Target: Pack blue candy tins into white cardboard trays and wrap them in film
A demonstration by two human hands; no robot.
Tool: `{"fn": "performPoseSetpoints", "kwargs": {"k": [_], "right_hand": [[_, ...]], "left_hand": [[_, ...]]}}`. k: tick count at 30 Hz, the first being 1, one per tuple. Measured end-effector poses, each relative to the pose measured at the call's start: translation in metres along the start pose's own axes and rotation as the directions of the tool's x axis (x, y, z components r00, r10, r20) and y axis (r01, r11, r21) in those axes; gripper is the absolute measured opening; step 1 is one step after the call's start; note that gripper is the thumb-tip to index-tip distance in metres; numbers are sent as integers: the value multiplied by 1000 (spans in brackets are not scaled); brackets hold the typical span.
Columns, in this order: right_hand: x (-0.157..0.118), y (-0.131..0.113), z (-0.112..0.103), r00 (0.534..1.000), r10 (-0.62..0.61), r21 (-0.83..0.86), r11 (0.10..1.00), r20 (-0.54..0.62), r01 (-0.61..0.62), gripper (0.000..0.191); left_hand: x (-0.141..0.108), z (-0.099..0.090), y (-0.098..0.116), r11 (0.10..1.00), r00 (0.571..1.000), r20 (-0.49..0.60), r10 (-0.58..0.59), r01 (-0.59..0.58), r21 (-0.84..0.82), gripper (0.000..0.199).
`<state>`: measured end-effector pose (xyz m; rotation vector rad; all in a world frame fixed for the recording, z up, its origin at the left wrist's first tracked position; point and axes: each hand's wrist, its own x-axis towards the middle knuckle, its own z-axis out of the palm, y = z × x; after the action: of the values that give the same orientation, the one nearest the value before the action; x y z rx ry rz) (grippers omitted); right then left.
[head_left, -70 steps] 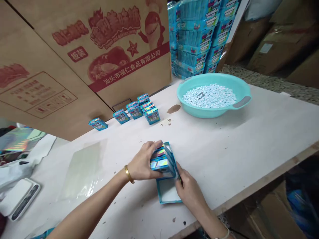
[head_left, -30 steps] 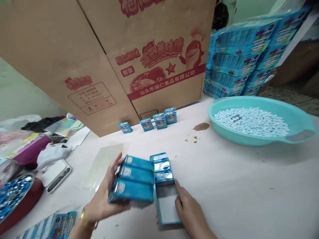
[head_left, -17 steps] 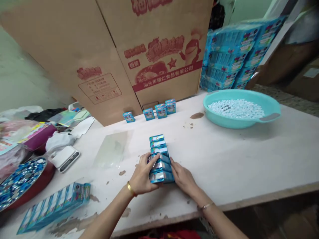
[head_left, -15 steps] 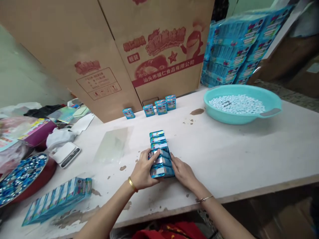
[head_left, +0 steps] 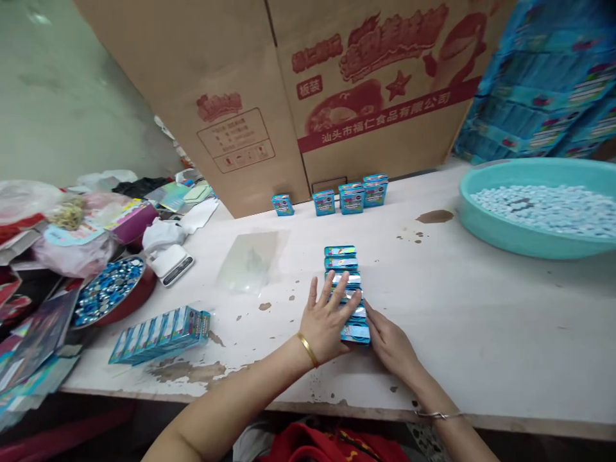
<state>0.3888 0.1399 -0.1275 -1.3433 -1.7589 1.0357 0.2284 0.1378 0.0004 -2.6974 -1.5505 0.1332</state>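
Observation:
A row of small blue candy boxes [head_left: 355,332] stands on the white tabletop in front of me, running away from me. My left hand [head_left: 328,319] lies with spread fingers over the left side and tops of the nearer boxes, hiding part of them. Along the right side of the row, my right hand [head_left: 393,341] rests with its fingers stretched out against the boxes. Neither hand is closed round a box. The far boxes [head_left: 340,251] of the row show beyond my left fingertips.
Several boxes [head_left: 351,200] stand before a big carton [head_left: 231,77]. A turquoise basin [head_left: 539,240] of white pieces is at right, wrapped stacks [head_left: 543,96] behind. Leftward are a wrapped box row [head_left: 158,333], a white scale [head_left: 171,263], a red bowl [head_left: 128,310] and a clear sheet [head_left: 250,260].
My left hand has loosened from its grip on the near boxes and now spreads over their tops. My right hand stays along their right side. The view has swung left.

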Motion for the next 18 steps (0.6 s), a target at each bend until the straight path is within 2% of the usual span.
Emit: {"fn": "performPoseSetpoints", "kwargs": {"k": [3, 5, 6, 7, 8, 9, 10, 11, 12, 13, 14, 15, 18], "right_hand": [[-3, 8, 0, 1000, -14, 43, 999, 4, 14, 56], [-7, 12, -1, 1000, -3, 76, 997, -2, 3, 57], [-10, 14, -2, 1000, 16, 90, 996, -19, -14, 58], [-14, 15, -4, 998, 44, 101, 994, -44, -39, 58], [-19, 15, -6, 994, 79, 109, 992, -75, -71, 59], [-25, 16, -10, 987, 120, 115, 988, -108, -107, 59], [-30, 16, -14, 977, 162, 119, 982, -136, -146, 60], [-37, 16, -18, 966, 206, 124, 974, -155, -187, 60], [-43, 16, -23, 955, 249, 129, 965, -165, -229, 61], [-48, 16, -28, 942, 290, 133, 954, -168, -270, 61], [-52, 16, -32, 930, 325, 134, 943, -173, -305, 62], [-56, 16, -36, 919, 354, 134, 933, -175, -334, 63], [-58, 12, -40, 898, 398, 144, 915, -187, -376, 64]], "left_hand": [[5, 3, -6, 990, 996, 35, 88, -84, -114, 109], [13, 9, -32, 961, 991, 35, 128, -115, -253, 103], [18, 13, -53, 946, 996, 5, 92, -86, -313, 94], [20, 17, -79, 935, 999, -35, 5, -17, -355, 81], [21, 20, -109, 919, 985, -86, -147, 104, -381, 68], [19, 24, -141, 886, 937, -123, -326, 257, -386, 54], [15, 28, -173, 823, 852, -125, -509, 438, -362, 42], [9, 32, -203, 725, 738, -101, -667, 611, -320, 36], [1, 37, -230, 617, 632, -44, -774, 736, -280, 34], [-7, 42, -252, 535, 554, 7, -833, 807, -250, 32], [-14, 48, -269, 484, 507, 45, -861, 843, -233, 30], [-21, 54, -281, 460, 487, 75, -870, 858, -230, 28], [-31, 70, -295, 456, 493, 86, -866, 848, -269, 20]]}}
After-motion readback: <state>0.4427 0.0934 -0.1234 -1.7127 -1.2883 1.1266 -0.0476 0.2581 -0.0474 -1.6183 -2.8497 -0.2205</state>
